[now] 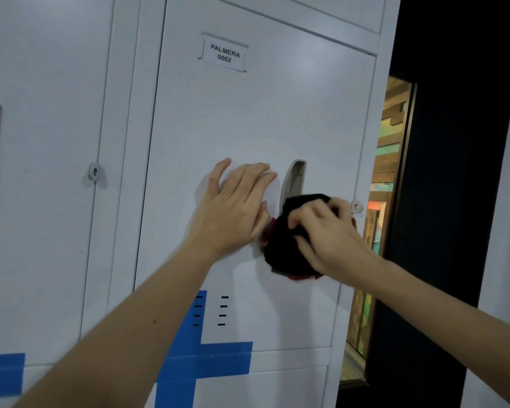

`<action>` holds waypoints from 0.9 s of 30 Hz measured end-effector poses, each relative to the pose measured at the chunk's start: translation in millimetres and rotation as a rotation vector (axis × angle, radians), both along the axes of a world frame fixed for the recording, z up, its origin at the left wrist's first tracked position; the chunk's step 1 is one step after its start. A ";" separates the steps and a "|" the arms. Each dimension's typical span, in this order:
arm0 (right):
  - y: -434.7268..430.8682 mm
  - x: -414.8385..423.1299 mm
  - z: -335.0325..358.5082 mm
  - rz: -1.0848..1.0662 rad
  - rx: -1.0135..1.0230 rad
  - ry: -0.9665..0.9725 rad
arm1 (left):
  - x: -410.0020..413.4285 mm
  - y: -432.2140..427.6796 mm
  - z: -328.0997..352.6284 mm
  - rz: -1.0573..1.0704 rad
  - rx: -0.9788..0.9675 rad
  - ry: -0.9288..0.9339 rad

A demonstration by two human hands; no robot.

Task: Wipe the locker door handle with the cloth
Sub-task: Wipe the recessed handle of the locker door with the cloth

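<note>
The grey recessed handle point(294, 179) sits on the right side of the white locker door point(233, 119); only its upper part shows. A bunched black cloth point(286, 240) with red edges covers the handle's lower part. My right hand point(330, 234) grips the cloth and presses it against the door. My left hand point(236, 207) rests flat on the door just left of the handle, fingers straight and pointing up-right.
A name label point(225, 53) reading PALMERA 0002 is near the door's top. A padlock hasp point(356, 206) juts out right of the cloth. Blue tape point(209, 360) crosses the lower door beside vent slots point(211, 310). A neighbouring locker point(42, 172) stands left; a dark frame point(442, 201) stands right.
</note>
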State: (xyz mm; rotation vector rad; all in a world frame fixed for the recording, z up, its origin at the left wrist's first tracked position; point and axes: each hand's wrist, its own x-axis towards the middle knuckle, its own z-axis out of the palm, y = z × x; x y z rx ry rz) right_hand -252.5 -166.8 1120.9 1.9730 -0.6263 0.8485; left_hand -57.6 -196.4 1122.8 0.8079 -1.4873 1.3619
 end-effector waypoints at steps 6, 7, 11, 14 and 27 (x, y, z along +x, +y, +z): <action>2.4 -6.9 7.0 -0.182 -0.241 0.388 | 1.8 0.2 1.8 -0.003 -0.006 -0.009; 4.0 -8.3 16.1 -0.232 -0.256 0.479 | 2.0 0.3 1.5 -0.003 -0.006 -0.009; 6.0 -7.1 64.6 -0.320 -0.351 0.525 | 1.1 1.4 1.3 -0.009 0.005 -0.009; 0.3 -4.2 87.8 -0.338 -0.323 0.430 | 1.6 2.4 1.4 -0.012 0.025 -0.004; -6.5 -1.6 23.4 -0.143 -0.027 0.272 | 1.8 1.3 0.2 -0.004 0.034 -0.004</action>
